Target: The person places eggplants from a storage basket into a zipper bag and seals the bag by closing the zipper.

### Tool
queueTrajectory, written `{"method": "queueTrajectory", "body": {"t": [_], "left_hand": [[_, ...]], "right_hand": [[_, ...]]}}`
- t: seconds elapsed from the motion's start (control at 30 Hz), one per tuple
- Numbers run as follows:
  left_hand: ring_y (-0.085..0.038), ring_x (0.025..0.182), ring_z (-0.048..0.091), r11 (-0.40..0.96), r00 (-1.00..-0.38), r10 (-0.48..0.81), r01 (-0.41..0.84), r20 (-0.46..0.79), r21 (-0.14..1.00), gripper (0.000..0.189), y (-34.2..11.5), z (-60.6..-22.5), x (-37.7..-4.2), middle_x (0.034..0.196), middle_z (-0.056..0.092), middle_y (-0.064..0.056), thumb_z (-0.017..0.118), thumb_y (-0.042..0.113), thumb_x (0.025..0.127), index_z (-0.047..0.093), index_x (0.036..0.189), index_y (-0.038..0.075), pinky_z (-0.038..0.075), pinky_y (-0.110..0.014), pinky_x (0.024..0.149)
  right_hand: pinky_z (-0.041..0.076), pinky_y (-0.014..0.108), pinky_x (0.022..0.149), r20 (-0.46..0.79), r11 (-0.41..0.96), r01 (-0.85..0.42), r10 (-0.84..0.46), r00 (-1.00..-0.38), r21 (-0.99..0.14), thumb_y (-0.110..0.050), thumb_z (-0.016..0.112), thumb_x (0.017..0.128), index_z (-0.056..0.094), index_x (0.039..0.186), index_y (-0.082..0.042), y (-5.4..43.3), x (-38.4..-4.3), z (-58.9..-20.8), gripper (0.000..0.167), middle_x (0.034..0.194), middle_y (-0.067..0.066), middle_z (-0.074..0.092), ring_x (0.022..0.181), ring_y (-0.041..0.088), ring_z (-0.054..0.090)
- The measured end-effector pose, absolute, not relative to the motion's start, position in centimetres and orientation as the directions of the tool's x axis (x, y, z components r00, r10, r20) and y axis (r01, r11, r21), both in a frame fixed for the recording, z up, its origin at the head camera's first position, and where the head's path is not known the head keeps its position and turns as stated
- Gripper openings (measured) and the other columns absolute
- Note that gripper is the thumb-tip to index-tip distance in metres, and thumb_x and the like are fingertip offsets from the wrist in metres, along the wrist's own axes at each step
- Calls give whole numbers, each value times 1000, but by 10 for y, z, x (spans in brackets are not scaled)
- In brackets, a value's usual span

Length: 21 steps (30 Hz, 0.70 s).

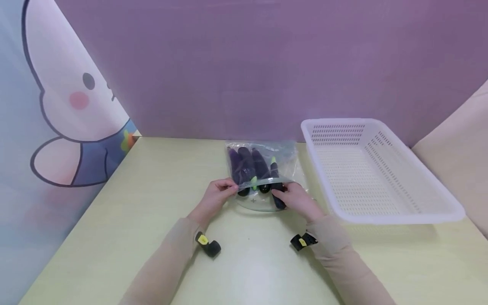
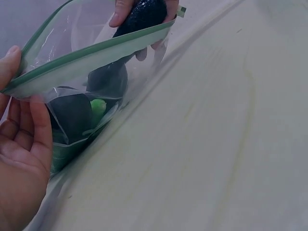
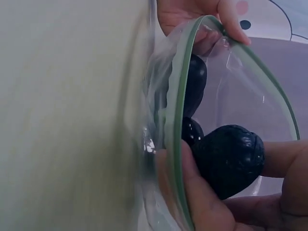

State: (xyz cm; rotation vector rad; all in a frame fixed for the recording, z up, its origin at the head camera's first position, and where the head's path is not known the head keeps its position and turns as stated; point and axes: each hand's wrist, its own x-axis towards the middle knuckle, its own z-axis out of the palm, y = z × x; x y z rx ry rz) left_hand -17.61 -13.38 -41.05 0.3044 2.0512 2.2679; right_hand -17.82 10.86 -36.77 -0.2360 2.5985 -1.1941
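Observation:
A clear zip bag [image 1: 291,154] with a green-edged mouth lies on the table, its mouth held apart toward me. Several dark purple eggplants [image 1: 260,163] are inside it. My left hand [image 1: 215,196] pinches the left end of the mouth between thumb and fingers; the left wrist view shows the green zip strip [image 2: 96,57] running from there. My right hand [image 1: 299,200] grips another eggplant [image 3: 233,161] near its thick end, which sticks out of the mouth. That eggplant's green-tipped end points into the bag. Some right fingers are hidden behind the plastic film.
A white plastic basket [image 1: 427,218] with slotted walls stands on the table to the right, close to my right forearm. Behind the table rises a purple backdrop [image 1: 248,76]. A cartoon-printed cloth [image 1: 57,118] hangs at the left.

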Motion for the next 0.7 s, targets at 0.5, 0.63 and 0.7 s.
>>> {"method": "queueTrajectory", "body": {"t": [0.5, 0.63, 0.7], "left_hand": [[-2, 68, 53, -125, -980, 185, 57, 79, 991, 41, -135, -412, -174, 74, 58, 11, 56, -6, 86, 69, 70, 29, 47, -13, 65], [-2, 68, 53, -120, -981, 182, 43, 65, 992, 40, -134, -411, -175, 74, 58, 10, 56, -5, 87, 68, 70, 29, 48, -14, 66], [-2, 67, 53, -123, -982, 180, 43, 64, 992, 39, -133, -411, -175, 74, 59, 10, 57, -5, 87, 68, 70, 28, 48, -14, 65]], "right_hand": [[46, 48, 95, -154, 813, -55, -176, -972, -580, -34, 55, 93, 61, 119, 3, 96, -185, -369, 46, 116, 26, 63, 109, 39, 59], [44, 47, 98, -166, 847, -59, -172, -971, -528, -36, 52, 94, 58, 125, -1, 94, -192, -367, 46, 124, 23, 59, 115, 38, 56], [44, 48, 99, -161, 850, -66, -174, -971, -523, -35, 52, 94, 57, 126, -3, 93, -195, -366, 45, 126, 21, 59, 116, 38, 56]]}}
